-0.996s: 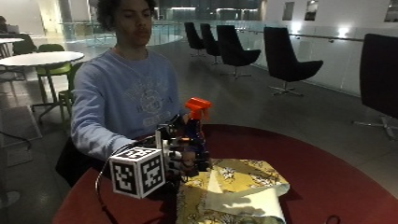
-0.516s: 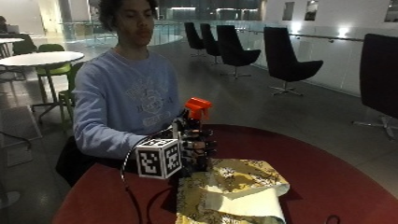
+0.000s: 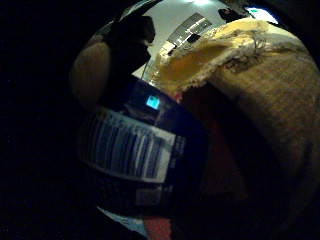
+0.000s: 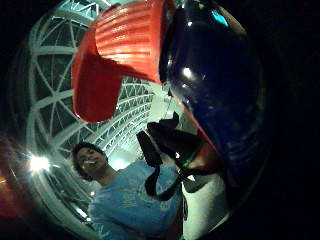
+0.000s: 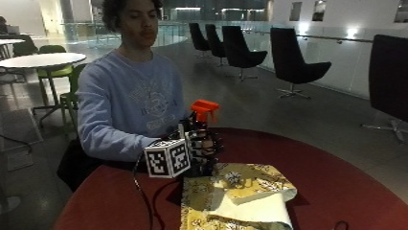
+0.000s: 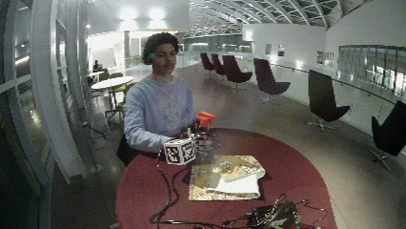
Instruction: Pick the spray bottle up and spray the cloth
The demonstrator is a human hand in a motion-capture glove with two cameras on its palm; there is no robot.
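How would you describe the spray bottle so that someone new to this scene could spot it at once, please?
On the round dark red table, look at the edge nearest the seated person. There the black-gloved right hand grips an upright dark blue spray bottle, beside the yellow patterned cloth. Its bright orange trigger head sets it apart.

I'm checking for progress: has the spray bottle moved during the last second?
No: the spray bottle stands at the same edge of the cloth, gripped by the right hand.
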